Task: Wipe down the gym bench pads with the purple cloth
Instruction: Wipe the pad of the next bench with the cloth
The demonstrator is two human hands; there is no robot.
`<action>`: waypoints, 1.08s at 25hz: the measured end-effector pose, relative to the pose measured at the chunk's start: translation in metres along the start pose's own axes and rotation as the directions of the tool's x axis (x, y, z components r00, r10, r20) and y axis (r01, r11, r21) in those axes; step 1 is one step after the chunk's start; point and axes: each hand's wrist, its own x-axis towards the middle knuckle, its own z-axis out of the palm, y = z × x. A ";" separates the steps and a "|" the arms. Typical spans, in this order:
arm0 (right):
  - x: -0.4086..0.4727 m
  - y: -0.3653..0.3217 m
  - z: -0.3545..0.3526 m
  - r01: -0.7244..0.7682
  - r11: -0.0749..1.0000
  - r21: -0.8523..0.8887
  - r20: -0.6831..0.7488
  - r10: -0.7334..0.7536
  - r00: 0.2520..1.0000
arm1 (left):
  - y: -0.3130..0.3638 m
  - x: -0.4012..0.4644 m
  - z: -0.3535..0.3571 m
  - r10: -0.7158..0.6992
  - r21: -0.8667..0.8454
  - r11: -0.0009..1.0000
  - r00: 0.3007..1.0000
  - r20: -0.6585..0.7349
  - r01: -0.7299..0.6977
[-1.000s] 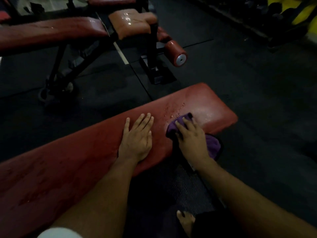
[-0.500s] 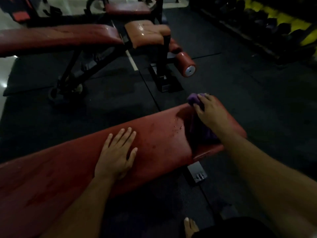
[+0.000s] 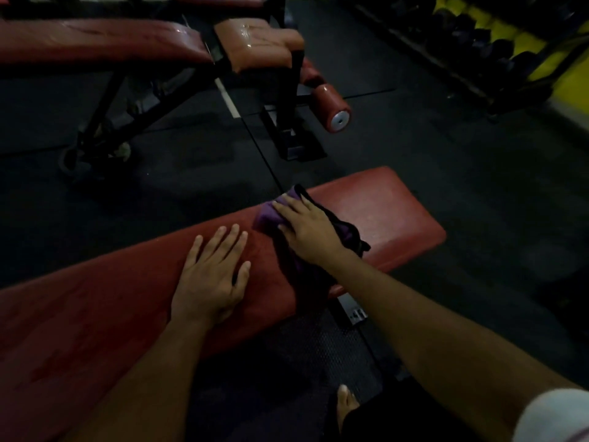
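Note:
A long red bench pad (image 3: 392,215) runs from the lower left to the right of middle. My right hand (image 3: 307,229) lies flat with straight fingers on the purple cloth (image 3: 266,215), pressing it onto the pad near its far edge. Part of the cloth bunches dark under my wrist. My left hand (image 3: 212,275) rests palm down on the pad just left of the cloth, fingers spread. The pad's right end is bare.
A second red bench (image 3: 102,43) with a wet seat pad (image 3: 258,43) and a roller pad (image 3: 330,105) stands on a black frame beyond. Dark rubber floor (image 3: 478,186) surrounds both. A dumbbell rack (image 3: 497,43) lines the upper right. My bare foot (image 3: 345,401) shows below.
My right hand has swept the cloth from the pad's right far edge back left toward my left hand. The left hand has stayed flat on the pad.

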 end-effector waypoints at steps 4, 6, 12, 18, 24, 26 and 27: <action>0.006 0.082 -0.020 -0.179 0.984 0.011 -0.079 0.179 0.981 | 0.000 0.001 0.000 0.006 -0.011 1.000 1.000 -0.022 -0.007; 0.007 0.120 -0.031 -0.323 0.946 -0.014 -0.079 0.321 0.944 | 0.001 0.000 0.001 0.013 -0.016 1.000 1.000 -0.025 -0.013; 0.005 0.040 -0.010 -0.142 0.975 0.171 -0.060 0.154 0.986 | -0.001 0.004 0.000 0.008 -0.005 1.000 1.000 0.016 -0.007; -0.082 -0.021 -0.031 -0.012 0.984 0.179 -0.161 0.041 0.986 | 0.009 0.001 -0.012 -0.002 0.009 1.000 0.999 0.032 0.002; -0.115 -0.032 0.000 0.025 1.000 0.008 0.095 -0.025 0.995 | 0.010 -0.048 -0.017 -0.331 0.053 0.943 0.942 0.058 0.328; -0.083 -0.030 0.007 0.027 0.999 -0.040 0.100 -0.023 0.995 | 0.012 -0.068 -0.018 -0.381 0.063 0.923 0.924 0.033 0.379; -0.063 -0.030 0.015 0.026 0.998 -0.064 0.096 -0.020 0.995 | 0.013 -0.070 -0.017 -0.384 0.067 0.922 0.923 0.025 0.382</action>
